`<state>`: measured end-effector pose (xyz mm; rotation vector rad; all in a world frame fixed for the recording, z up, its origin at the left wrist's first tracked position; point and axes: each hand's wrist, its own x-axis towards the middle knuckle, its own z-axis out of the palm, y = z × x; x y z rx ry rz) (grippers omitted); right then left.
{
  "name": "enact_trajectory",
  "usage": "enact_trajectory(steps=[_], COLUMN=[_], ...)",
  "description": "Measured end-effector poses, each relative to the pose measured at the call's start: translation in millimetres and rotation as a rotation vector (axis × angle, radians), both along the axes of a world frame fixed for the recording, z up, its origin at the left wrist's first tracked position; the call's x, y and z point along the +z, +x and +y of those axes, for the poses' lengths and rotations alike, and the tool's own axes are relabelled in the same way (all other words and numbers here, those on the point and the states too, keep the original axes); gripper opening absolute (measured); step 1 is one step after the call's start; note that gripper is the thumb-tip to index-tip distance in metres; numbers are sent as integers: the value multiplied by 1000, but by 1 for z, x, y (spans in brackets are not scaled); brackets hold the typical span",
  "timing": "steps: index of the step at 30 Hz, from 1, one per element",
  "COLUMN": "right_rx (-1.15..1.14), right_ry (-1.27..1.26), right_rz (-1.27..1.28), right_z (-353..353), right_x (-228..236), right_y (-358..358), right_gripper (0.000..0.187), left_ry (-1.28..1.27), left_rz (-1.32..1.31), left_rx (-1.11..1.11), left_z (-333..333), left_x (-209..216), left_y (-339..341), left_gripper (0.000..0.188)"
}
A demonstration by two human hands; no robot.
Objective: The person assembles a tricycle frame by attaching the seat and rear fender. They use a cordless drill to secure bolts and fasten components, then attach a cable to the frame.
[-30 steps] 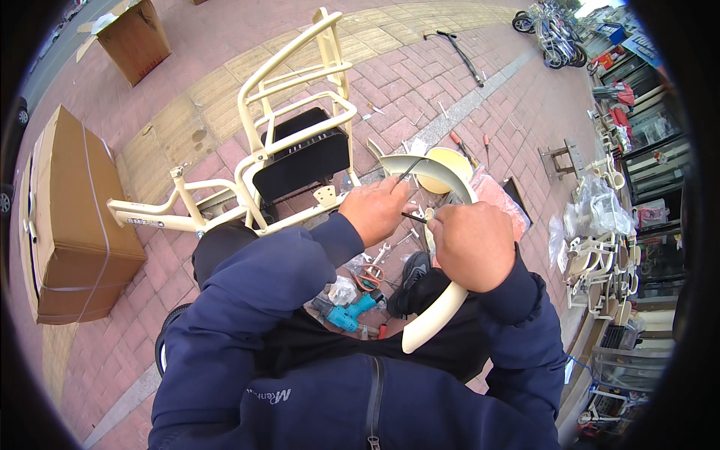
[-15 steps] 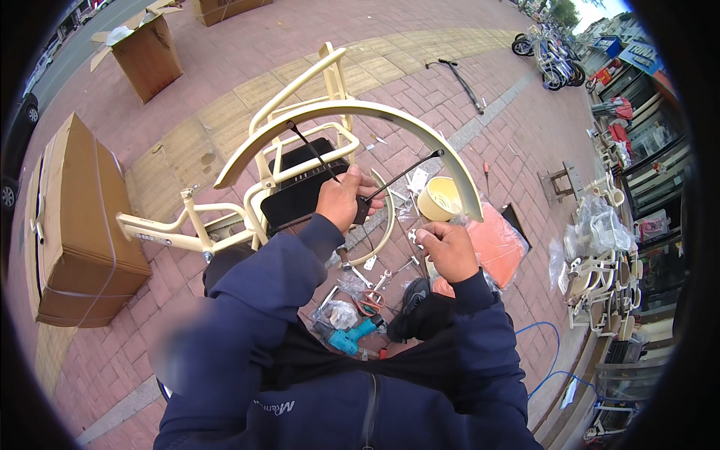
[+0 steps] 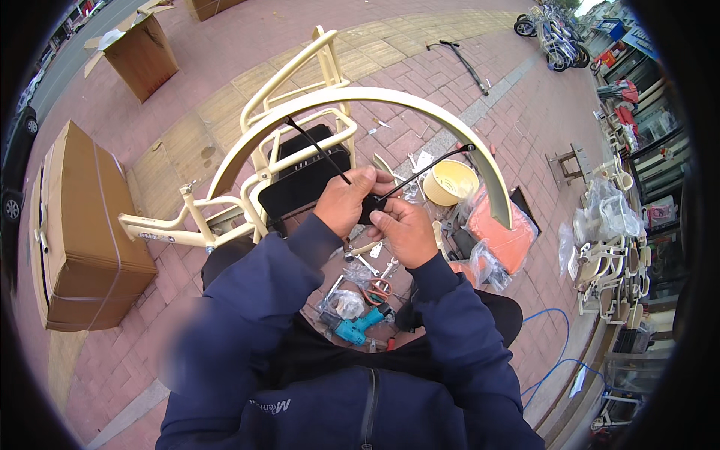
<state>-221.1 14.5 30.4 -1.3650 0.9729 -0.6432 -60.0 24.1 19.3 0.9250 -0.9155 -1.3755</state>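
Observation:
A cream bicycle mudguard [image 3: 360,94] arches in front of me, with thin black stays [image 3: 424,171] running inward from its inner side. My left hand [image 3: 346,199] is closed around the stays where they meet at a dark bracket. Close against it, my right hand [image 3: 409,234] is pinched at that same bracket; whatever lies between its fingertips is hidden. Behind the mudguard stands a cream bicycle frame [image 3: 169,231] with a tubular carrier [image 3: 289,75] and a black flat part [image 3: 300,193].
Tools lie between my feet: a teal power drill [image 3: 360,326], spanners [image 3: 366,264] and orange-handled pliers [image 3: 379,291]. Beyond them are a yellow basket [image 3: 450,182] and an orange wrapped packet [image 3: 504,232]. Cardboard boxes [image 3: 97,232] stand left; a hand pump [image 3: 466,67] lies ahead.
My right hand, holding a small pale metal piece before, has moved left and up to meet the left hand at the bracket. The mudguard has swung slightly right.

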Motion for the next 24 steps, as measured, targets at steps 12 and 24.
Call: enact_trajectory(steps=[12,24], right_rx=[-107,-400], right_ry=[261,800], right_rz=[656,651], right_z=[-47,-30], right_x=[-223,-374], right_y=[-86,-18], right_gripper=[29,40], left_ry=[98,274], left_rz=[116,-67], left_rx=[239,531], left_z=[-20,-17], left_x=[49,45], left_y=[85,87], left_gripper=[45,44])
